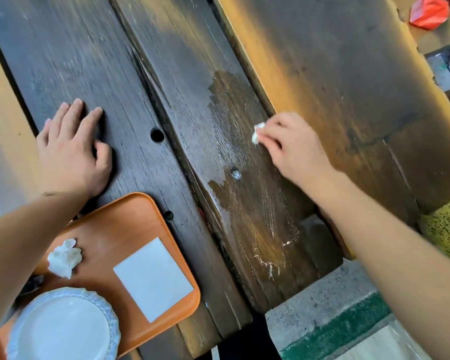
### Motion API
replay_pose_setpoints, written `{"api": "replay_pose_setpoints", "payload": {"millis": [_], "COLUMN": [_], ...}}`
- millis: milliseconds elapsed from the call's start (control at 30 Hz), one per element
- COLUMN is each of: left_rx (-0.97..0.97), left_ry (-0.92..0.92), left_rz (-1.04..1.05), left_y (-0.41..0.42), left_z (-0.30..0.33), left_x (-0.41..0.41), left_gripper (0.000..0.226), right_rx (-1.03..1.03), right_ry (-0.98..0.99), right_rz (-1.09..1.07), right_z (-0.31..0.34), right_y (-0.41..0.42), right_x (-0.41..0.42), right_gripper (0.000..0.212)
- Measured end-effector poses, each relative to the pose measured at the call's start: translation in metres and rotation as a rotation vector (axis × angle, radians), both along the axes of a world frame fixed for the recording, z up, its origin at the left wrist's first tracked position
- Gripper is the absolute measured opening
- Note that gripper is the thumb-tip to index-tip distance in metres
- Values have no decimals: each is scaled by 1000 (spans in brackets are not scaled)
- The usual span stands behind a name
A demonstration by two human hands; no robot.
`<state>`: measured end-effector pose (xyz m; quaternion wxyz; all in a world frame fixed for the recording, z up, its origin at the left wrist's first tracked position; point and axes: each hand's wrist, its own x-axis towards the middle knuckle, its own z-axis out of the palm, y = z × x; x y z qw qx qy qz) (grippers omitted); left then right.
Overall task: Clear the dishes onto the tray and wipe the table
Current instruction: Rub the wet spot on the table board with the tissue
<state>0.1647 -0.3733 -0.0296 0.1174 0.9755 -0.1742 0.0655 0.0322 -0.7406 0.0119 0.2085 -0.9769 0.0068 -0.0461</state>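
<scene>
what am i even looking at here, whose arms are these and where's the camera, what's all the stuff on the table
There is no machine here: a person wears a wide-angle camera on the head, so this single picture looks forward and down at their own two arms. That also explains the bent, slanted look.

The surface is a dark wooden plank table. The left hand lies flat on it, fingers straight, holding nothing. The right hand pinches a small white tissue wad against the wood, beside a wet smear that runs along the middle plank, so it looks like wiping.

At the lower left sits an orange tray. On it are a white plate, a crumpled napkin and a flat white sheet. Off the table's far right corner lies something red, too blurred to name.
</scene>
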Motion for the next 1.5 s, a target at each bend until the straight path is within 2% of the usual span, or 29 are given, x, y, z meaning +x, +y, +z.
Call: {"api": "replay_pose_setpoints", "payload": {"millis": [100,167,300,400,500,600,733,833,933,1100,1167,1333,1500], "left_rx": [0,5,2,2,1,4,-7,14,18,16,20,16,6], "left_ry": [7,21,35,4,-3,-4,-23,-7,7,6,-2,-8,1], "left_rz": [2,-3,-1,-5,-6,-11,4,6,6,11,6,-1,11], "left_y": [0,1,1,0,0,1,-1,-2,-2,-3,-2,-2,-2], "left_z": [0,-1,0,0,0,-2,-1,1,2,1,0,1,1], "left_x": [0,1,1,0,0,0,-2,-1,0,-1,0,0,-1], "left_gripper": [59,59,60,59,59,60,61,63,63,62,61,61,61], "right_rx": [-45,-56,14,102,121,120,120,117,101,101,91,196,65], "right_ry": [14,28,84,114,157,87,-66,-108,-52,92,101,-39,17], "right_rz": [70,88,-53,-88,-94,-153,-271,-322,-310,-7,49,-76,-67], "right_z": [4,9,15,17,15,8,-5,-12,-7,7,9,15,12], "right_y": [-15,-17,2,35,54,49,37,36,46,77,74,61,57], "right_x": [28,9,-92,-173,-209,-183,-89,-41,-53,-153,-169,-85,-17], "right_gripper": [20,18,10,14,18,16,8,8,9,10,12,12,12]}}
